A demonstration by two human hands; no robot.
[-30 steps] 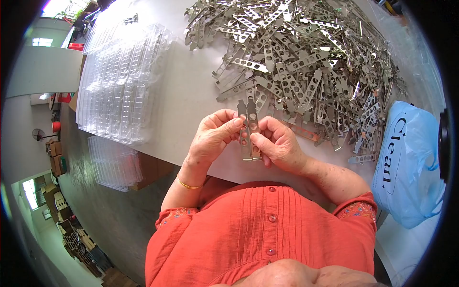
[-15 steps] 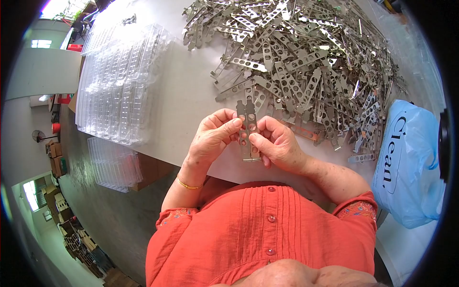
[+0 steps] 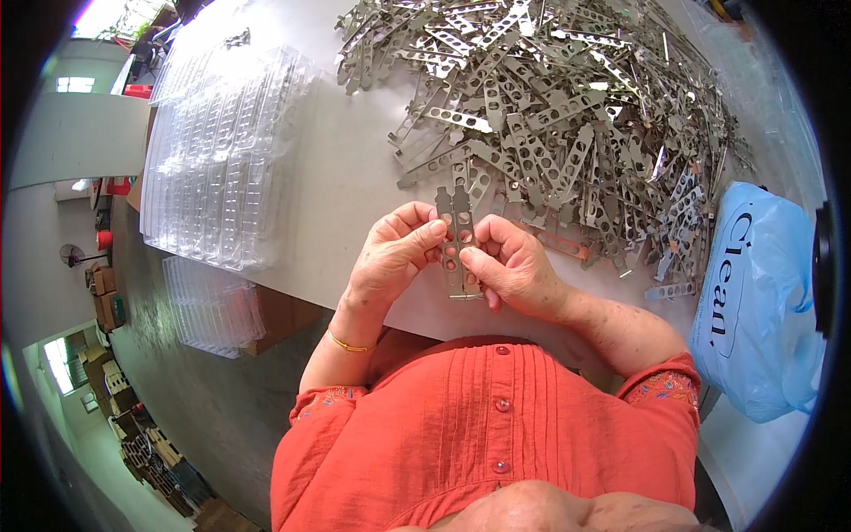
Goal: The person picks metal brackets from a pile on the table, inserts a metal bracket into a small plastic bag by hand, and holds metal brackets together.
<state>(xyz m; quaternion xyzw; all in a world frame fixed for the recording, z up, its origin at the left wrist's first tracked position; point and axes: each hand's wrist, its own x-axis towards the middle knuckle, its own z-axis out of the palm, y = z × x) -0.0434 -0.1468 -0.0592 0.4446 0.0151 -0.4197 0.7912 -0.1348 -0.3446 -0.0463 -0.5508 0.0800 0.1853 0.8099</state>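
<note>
Two flat metal brackets with round holes are held upright side by side near the table's front edge. My left hand (image 3: 401, 246) pinches the left metal bracket (image 3: 444, 203) between thumb and fingers. The right metal bracket (image 3: 463, 206) is pinched by my right hand (image 3: 512, 266), whose thumb lies over its lower part. Fingers hide parts of both brackets. Just beyond the hands lies a large heap of similar loose metal brackets (image 3: 550, 115), spread over the back and right of the white table (image 3: 328, 195).
Stacked clear plastic trays (image 3: 217, 160) stand on the table's left. Below them, more clear trays (image 3: 213, 306) sit beside a cardboard box (image 3: 288, 319). A blue plastic bag (image 3: 753, 301) with printed lettering is at the right edge. Shelves and boxes stand farther left.
Both hands and the two brackets have shifted very slightly left in the view. The grip on each bracket looks the same.
</note>
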